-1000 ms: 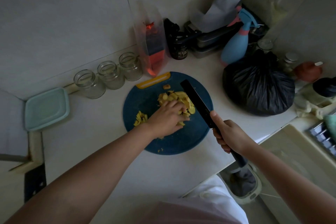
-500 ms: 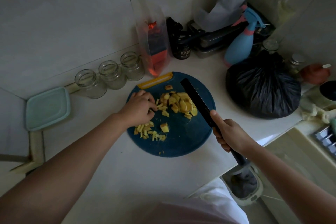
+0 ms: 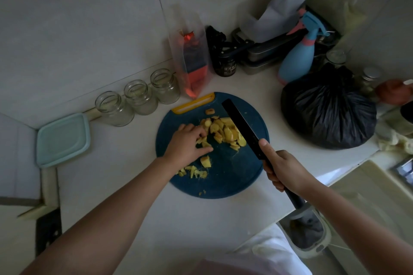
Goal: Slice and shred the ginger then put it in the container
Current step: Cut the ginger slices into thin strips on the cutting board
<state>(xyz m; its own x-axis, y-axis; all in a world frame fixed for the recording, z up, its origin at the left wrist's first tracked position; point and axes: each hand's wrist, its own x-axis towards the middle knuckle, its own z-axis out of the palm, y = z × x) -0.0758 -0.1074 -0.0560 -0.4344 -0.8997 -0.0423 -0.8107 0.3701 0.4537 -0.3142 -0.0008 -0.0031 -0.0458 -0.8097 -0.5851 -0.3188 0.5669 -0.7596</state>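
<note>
A round dark blue cutting board [image 3: 225,176] lies on the white counter. Yellow ginger slices [image 3: 225,130] are heaped near its middle, and a smaller lot of cut ginger bits [image 3: 196,171] lies at its left edge. My left hand [image 3: 188,144] is over the board with its fingertips on a few slices at the heap's left side. My right hand [image 3: 282,168] grips the handle of a black cleaver [image 3: 242,126], whose blade stands along the right side of the heap. A pale green lidded container [image 3: 63,139] sits at the far left.
Three open glass jars [image 3: 138,96] line the wall behind the board. An orange pouch [image 3: 193,62], a dark jar, metal boxes and a blue spray bottle [image 3: 298,58] crowd the back corner. A full black bag [image 3: 328,111] sits right of the board. The counter edge runs at the lower right.
My left hand went from the heap to the board's left side, leaving cut bits there, and has come back to the heap's left edge. The cleaver has hardly moved.
</note>
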